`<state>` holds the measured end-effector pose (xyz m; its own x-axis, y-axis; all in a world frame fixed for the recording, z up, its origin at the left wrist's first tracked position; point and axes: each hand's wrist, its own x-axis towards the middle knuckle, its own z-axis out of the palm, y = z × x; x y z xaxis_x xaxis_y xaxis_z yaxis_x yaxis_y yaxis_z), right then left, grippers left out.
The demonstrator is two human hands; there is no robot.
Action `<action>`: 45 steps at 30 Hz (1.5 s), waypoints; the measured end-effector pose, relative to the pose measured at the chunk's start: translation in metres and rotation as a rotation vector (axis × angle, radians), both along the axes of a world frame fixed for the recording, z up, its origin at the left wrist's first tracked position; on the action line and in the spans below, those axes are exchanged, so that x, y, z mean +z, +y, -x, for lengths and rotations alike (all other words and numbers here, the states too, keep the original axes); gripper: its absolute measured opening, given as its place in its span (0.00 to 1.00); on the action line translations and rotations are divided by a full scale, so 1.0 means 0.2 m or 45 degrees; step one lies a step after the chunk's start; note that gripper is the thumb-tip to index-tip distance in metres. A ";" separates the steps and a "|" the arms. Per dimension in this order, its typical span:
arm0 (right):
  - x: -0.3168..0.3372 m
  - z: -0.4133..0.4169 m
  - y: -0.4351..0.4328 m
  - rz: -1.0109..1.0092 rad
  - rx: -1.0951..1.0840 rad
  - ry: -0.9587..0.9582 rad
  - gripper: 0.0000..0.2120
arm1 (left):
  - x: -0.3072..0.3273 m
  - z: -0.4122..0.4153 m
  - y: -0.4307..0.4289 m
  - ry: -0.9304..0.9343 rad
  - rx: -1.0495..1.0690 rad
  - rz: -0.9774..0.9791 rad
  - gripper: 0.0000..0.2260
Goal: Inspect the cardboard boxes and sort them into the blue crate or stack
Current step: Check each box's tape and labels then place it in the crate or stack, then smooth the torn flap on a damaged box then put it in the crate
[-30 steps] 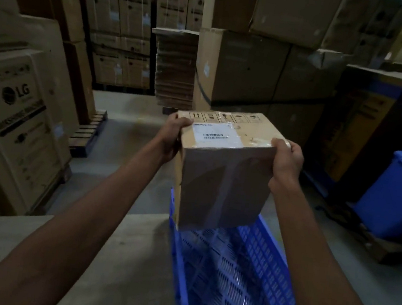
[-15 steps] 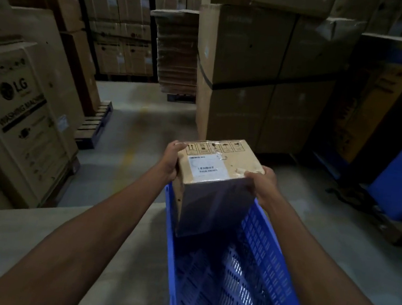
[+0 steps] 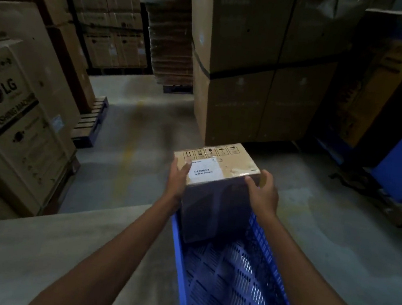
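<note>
I see my left hand [image 3: 177,181] and right hand [image 3: 264,197] gripping the cardboard box [image 3: 219,163] by its upper sides, fingers [image 3: 250,181] curled over its top edges. The box's lower part sits inside the far end of the blue crate [image 3: 178,256], beside the bench [image 3: 56,248].

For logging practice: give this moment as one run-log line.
left hand: holds cardboard box | right hand: holds same | location: inside blue crate, far end
</note>
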<state>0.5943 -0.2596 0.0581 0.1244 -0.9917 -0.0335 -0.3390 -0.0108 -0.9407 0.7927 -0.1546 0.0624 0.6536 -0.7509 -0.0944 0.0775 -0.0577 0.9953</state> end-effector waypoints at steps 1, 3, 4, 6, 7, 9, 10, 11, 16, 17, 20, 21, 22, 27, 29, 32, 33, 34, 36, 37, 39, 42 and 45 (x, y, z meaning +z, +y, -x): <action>0.02 0.00 0.04 0.044 -0.015 -0.022 0.27 | 0.00 0.04 0.03 -0.095 0.060 -0.031 0.34; 0.05 0.01 0.12 0.096 -0.045 -0.067 0.23 | 0.06 0.16 0.11 -0.321 0.124 0.002 0.34; 0.06 0.03 0.17 0.113 -0.064 -0.098 0.22 | 0.11 0.23 0.14 -0.403 0.122 0.060 0.32; 0.09 0.08 0.28 0.134 -0.115 -0.163 0.19 | 0.16 0.34 0.17 -0.496 0.029 0.173 0.30; 0.10 0.12 0.33 0.142 -0.148 -0.188 0.17 | 0.17 0.38 0.18 -0.509 -0.036 0.217 0.30; 0.12 0.22 0.44 0.147 -0.239 -0.245 0.16 | 0.18 0.48 0.18 -0.457 -0.175 0.275 0.30; 0.12 0.28 0.50 0.146 -0.293 -0.284 0.16 | 0.17 0.54 0.18 -0.413 -0.249 0.283 0.29; 0.12 0.35 0.56 0.138 -0.342 -0.320 0.17 | 0.16 0.61 0.17 -0.379 -0.326 0.290 0.28; 0.08 0.76 0.83 0.096 -0.611 -0.370 0.14 | 0.03 1.10 0.22 -0.259 -0.666 0.257 0.18; 0.08 0.86 0.89 0.095 -0.669 -0.379 0.12 | 0.00 1.21 0.24 -0.236 -0.744 0.247 0.18; 0.06 1.16 1.05 0.072 -0.868 -0.428 0.06 | -0.07 1.55 0.31 -0.107 -0.945 0.173 0.17; 0.05 1.27 1.10 0.063 -0.929 -0.448 0.03 | -0.08 1.66 0.35 -0.074 -0.996 0.148 0.19; 0.04 1.39 1.15 0.053 -0.982 -0.468 0.04 | -0.08 1.77 0.37 -0.052 -1.044 0.116 0.22; -0.03 1.95 1.42 0.009 -1.215 -0.532 0.05 | -0.13 2.28 0.51 0.019 -1.287 -0.015 0.26; -0.07 2.17 1.54 -0.025 -1.300 -0.551 0.04 | -0.15 2.49 0.59 0.080 -1.373 -0.088 0.24; -0.15 2.52 1.72 -0.070 -1.419 -0.563 0.05 | -0.22 2.80 0.70 0.089 -1.467 -0.233 0.24; -0.18 2.62 1.78 -0.093 -1.464 -0.558 0.05 | -0.25 2.90 0.73 0.091 -1.488 -0.265 0.25; -0.21 2.73 1.83 -0.120 -1.506 -0.556 0.04 | -0.28 3.00 0.76 0.101 -1.499 -0.296 0.26; -0.28 2.91 1.92 -0.184 -1.592 -0.543 0.03 | -0.33 3.17 0.80 0.122 -1.507 -0.355 0.26; -0.31 2.99 1.97 -0.222 -1.631 -0.522 0.03 | -0.35 3.24 0.82 0.119 -1.510 -0.378 0.26; -0.37 3.13 2.05 -0.296 -1.683 -0.512 0.04 | -0.38 3.37 0.84 0.104 -1.520 -0.429 0.26; -0.47 3.30 2.14 -0.375 -1.750 -0.560 0.05 | -0.47 3.53 0.82 0.058 -1.546 -0.497 0.24; -0.55 3.44 2.18 -0.426 -1.806 -0.565 0.06 | -0.56 3.65 0.78 -0.017 -1.569 -0.512 0.15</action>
<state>-0.0935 0.1765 -0.0511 -0.8339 -0.2518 -0.4911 0.4161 0.2979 -0.8592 0.0622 0.0014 -0.0497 -0.4411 -0.7759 -0.4511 -0.2499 -0.3765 0.8920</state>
